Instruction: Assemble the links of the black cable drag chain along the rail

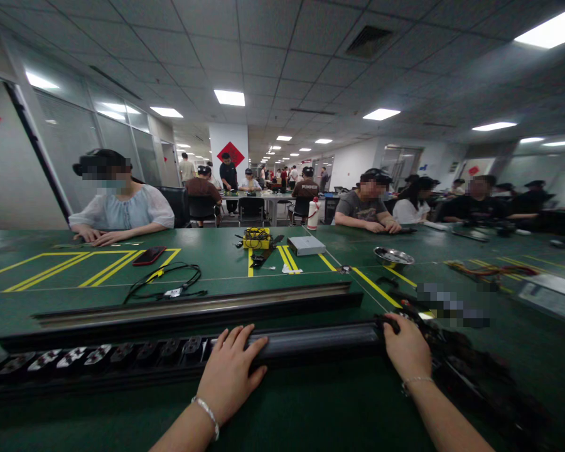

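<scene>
A long black power strip point(315, 342) lies across the near part of the table, with a row of sockets point(122, 353) filling its left portion and a bare dark channel to the right. My left hand point(230, 370) rests on the strip just right of the last socket, fingers spread. At the strip's right end, my right hand point(408, 351) has its fingers curled around a small black part point(392, 323); its exact kind is unclear. Right beside that hand lies a dark blurred heap of black parts point(471, 370).
Behind the strip lie long black rails point(193, 314), a coiled black cable point(169, 292) and a phone point(149, 255). Farther back are a yellow holder point(257, 238), a grey box point(306, 245) and a metal bowl point(393, 256). Other people sit across the green table point(311, 408).
</scene>
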A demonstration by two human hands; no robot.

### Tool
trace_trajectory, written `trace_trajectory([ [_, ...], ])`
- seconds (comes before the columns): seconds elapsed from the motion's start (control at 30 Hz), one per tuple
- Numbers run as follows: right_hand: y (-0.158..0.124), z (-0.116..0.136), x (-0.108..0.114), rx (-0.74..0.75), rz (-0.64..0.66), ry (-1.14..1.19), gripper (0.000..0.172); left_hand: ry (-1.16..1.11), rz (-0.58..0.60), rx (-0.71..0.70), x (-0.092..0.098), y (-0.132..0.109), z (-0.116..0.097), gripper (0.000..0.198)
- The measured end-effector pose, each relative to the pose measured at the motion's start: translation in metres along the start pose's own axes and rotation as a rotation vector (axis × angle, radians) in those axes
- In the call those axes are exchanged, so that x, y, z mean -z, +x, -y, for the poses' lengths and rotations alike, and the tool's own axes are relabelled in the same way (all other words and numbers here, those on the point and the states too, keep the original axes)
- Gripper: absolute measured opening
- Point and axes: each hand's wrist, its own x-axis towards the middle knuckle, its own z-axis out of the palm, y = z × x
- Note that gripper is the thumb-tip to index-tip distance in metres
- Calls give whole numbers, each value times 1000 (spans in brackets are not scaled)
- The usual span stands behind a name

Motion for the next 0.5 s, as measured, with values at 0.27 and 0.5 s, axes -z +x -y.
trace_trajectory([
  [0.27,3,-11,0,67,-87,1,34,1,-22,-1,-1,0,0,46],
  [0.5,2,-6,1,116,-110,-99,37,1,-9,4,0,0,-1,45],
])
